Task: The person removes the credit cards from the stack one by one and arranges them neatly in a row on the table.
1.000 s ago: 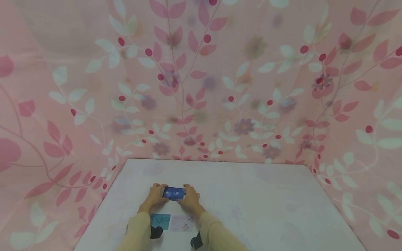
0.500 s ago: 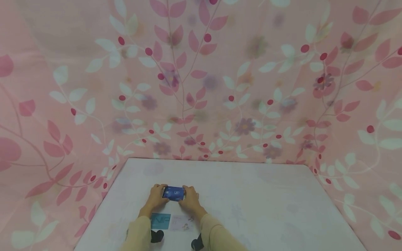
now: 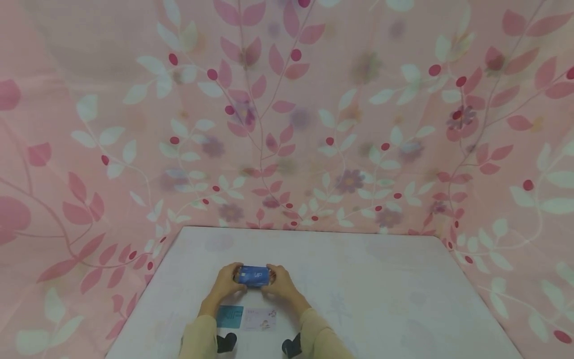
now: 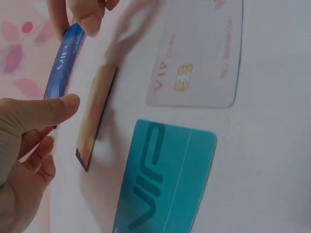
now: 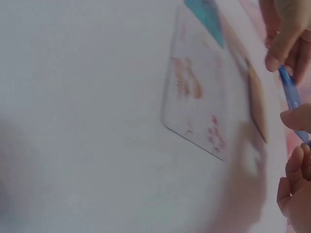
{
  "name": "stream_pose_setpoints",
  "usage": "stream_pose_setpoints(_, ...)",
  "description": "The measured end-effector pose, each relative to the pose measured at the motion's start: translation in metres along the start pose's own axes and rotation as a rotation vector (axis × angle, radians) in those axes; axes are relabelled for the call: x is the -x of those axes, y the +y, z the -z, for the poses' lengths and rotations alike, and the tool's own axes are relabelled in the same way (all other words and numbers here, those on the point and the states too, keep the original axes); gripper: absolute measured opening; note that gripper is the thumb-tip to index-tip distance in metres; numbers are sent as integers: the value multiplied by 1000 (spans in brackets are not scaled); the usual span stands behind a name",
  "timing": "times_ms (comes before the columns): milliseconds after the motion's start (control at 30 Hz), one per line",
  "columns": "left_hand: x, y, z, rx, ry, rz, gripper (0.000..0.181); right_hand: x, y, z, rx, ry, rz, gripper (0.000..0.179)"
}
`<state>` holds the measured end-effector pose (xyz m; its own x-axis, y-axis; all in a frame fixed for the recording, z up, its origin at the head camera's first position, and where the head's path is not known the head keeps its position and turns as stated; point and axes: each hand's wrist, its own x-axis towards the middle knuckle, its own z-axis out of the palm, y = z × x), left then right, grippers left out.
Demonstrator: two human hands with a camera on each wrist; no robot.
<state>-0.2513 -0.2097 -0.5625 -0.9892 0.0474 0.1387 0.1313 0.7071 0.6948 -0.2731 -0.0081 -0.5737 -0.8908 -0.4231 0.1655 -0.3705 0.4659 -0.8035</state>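
Note:
Both my hands pinch a blue VIP card (image 3: 254,275) by its two short ends. The left hand (image 3: 225,282) grips its left end and the right hand (image 3: 283,284) its right end. In the left wrist view the blue card (image 4: 63,63) is tilted and raised off the table. Below it lies a brown-orange card (image 4: 97,116) with a dark edge, apart from the blue one. Closer to my body, a teal VIP card (image 3: 230,317) and a pale pink-white card (image 3: 260,319) with a gold chip lie side by side between the forearms.
The white table (image 3: 381,289) stretches well to the right of the hands. A pink curtain (image 3: 287,124) with leaf and flower prints stands around its back and sides. Black wrist mounts (image 3: 226,342) sit beneath the sleeves.
Both hands have moved a little to the right with the blue card. Brownish edges now show beside it, and the forearms are slightly further apart.

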Motion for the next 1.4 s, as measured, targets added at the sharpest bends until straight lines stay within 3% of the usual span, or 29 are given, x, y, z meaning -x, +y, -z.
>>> stream_pose_setpoints(100, 2, 5, 0, 23, 16, -8, 65, 0, 0, 10, 23, 5, 83, 65)
stream_pose_setpoints(233, 5, 13, 1, 49, 24, -31, 65, 3, -2, 20, 19, 12, 117, 65)
stream_pose_setpoints(467, 8, 29, 5, 78, -15, -26, 63, 15, -7, 37, -40, -18, 66, 64)
stream_pose_setpoints(700, 16, 40, 6, 106, -32, -55, 62, 29, -9, 50, -18, -10, 126, 65)
stream_pose_setpoints(900, 22, 51, 2, 146, -26, -75, 60, 42, -11, 61, 18, -4, 128, 64)
stream_pose_setpoints(1167, 28, 58, -7, 137, 5, -155, 56, 57, -13, 72, 13, 13, 89, 65)
stream_pose_setpoints(1400, 35, 66, -14, 169, 17, -258, 54, 72, -10, 80, 31, 63, 124, 61)
